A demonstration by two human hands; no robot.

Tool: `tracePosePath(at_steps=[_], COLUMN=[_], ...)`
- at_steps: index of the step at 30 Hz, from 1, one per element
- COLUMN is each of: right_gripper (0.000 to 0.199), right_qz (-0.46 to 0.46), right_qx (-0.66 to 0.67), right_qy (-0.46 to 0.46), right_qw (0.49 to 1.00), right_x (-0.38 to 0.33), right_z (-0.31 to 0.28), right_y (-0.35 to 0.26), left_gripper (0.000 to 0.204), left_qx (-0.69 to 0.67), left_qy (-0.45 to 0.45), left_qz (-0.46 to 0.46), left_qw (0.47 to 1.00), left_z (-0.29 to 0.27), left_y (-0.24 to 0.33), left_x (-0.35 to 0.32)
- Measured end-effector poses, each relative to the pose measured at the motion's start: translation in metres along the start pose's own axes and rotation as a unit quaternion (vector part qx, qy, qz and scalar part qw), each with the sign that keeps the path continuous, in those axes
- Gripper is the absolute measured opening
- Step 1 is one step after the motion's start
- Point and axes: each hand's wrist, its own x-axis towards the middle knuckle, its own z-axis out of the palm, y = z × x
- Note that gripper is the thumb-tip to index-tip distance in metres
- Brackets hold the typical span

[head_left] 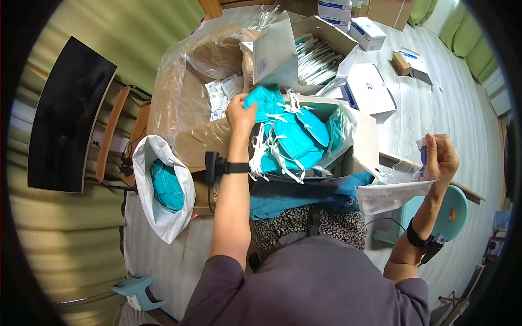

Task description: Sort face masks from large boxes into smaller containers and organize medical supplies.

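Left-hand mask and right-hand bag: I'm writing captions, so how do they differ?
The mask is teal; the bag is whitish and partly see-through. The mask is beside other masks; the bag is apart, to their right. Both are held, by left hand and right hand.

teal masks with white straps, black-and-white speckled trousers, purplish-grey shirt, white sack

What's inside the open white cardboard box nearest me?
Rounded, white-strapped teal masks are heaped there, beside a clear plastic bag on the right. Whatever lies beneath the heap is covered, so I can't tell.
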Motion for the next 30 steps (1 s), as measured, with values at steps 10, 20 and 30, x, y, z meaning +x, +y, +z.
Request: tracePosePath(at_steps=[10,20,30], right_gripper=[0.023,0.025,0.012], right_qz=[0.135,0.387,0.065], right_qx=[0.222,0.357,0.246], right_qy=[-0.033,-0.043,0.013], right_qw=[0.965,0.849,0.967], right_x=[0.023,0.026,0.017], right_z=[0.025,0.103,0.197], right_y=[-0.023,-0.053,-0.013], left_gripper=[0.034,0.051,0.147], left_qx=[-0.102,0.026,-0.291], left_qy=[-0.028,-0.197,-0.329], left_qz=[0.260,0.315,0.288], left_qw=[0.960,0.928,0.851], left_z=[0.001,-0.004,-0.034], left_y=[0.060,0.065,0.122], left_x=[-0.061,-0.093,-0.178])
